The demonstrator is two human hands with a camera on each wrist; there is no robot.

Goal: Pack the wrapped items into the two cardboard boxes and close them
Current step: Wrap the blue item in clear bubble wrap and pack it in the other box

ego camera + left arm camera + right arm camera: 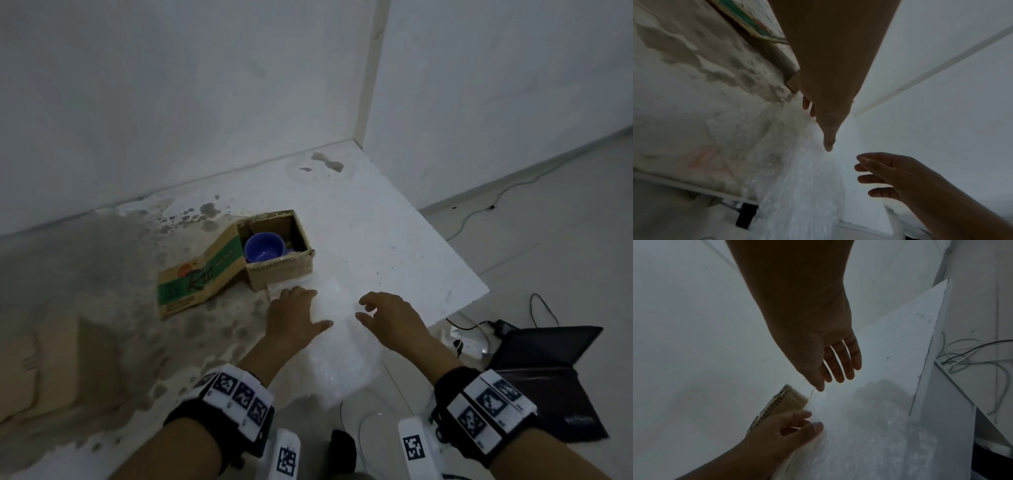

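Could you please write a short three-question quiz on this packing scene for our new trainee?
1. True or false: the small open cardboard box is empty.
2. What does the left hand rest on? A) a closed box B) the bubble wrap C) a laptop
3. Fill in: the right hand hovers with its fingers ____ and holds nothing.

Key
1. False: a blue cup sits inside it, unwrapped.
2. B
3. Spread
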